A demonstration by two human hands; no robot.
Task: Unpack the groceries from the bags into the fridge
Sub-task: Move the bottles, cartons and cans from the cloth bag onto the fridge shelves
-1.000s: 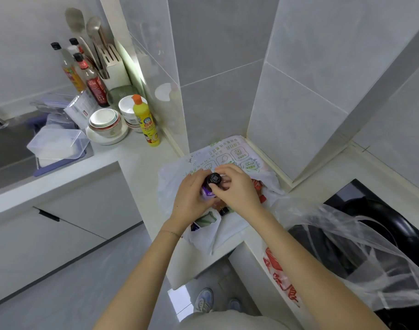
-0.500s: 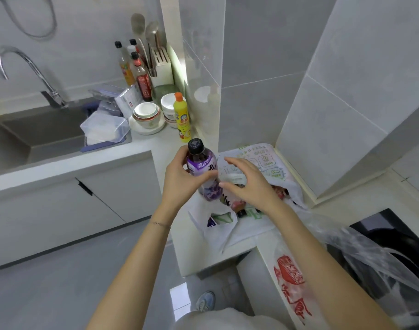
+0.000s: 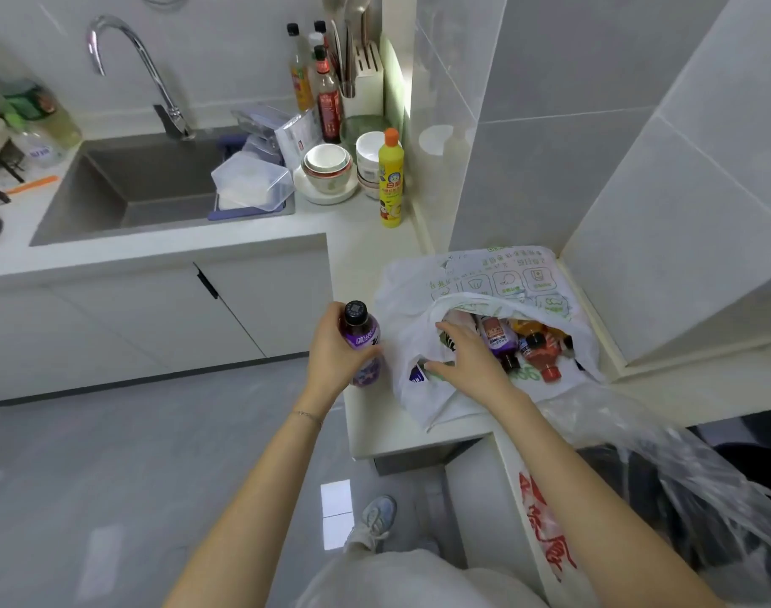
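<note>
Obs. from the head cam, near to far.

1. Nearest: one shoe (image 3: 377, 517) on the grey floor (image 3: 89, 454), below the bench end.
2. R side: clear bag (image 3: 629, 427) w/ red print, draped over the bench corner and partly over a dark hob (image 3: 752, 436). Contents: I cannot tell.
3. Left hand (image 3: 331, 357): fingers (image 3: 328, 320) clamped round a purple bottle (image 3: 360, 340). Black cap up, bottle roughly upright. It sits at the edge of the bench (image 3: 366, 243), just beside the white bag (image 3: 414, 300) and outside it. Whether its base touches the bench, I cannot tell.
4. Right hand (image 3: 469, 364): fingers apart and straight, holding nothing. The hand lies at the white bag's mouth, thumb on the lower lip, fingertips toward the contents.
5. White bag: on its side on the bench, in the corner against the tiled wall, mouth open toward me, green print on top. Inside are several bottles (image 3: 499, 340) lying down, caps toward me: one purple, one red, one orange behind. Exact count: I cannot tell.
6. Further along the bench: yellow bottle (image 3: 391, 182) w/ orange cap, upright by the wall. Stacked bowls (image 3: 328, 162) just left of it. Clear box (image 3: 252, 182) at the R edge of the sink (image 3: 125, 186).
7. Farthest: tap (image 3: 129, 59) behind the sink; sauce bottles (image 3: 328, 96) and knife block (image 3: 366, 68) in the back corner.
</note>
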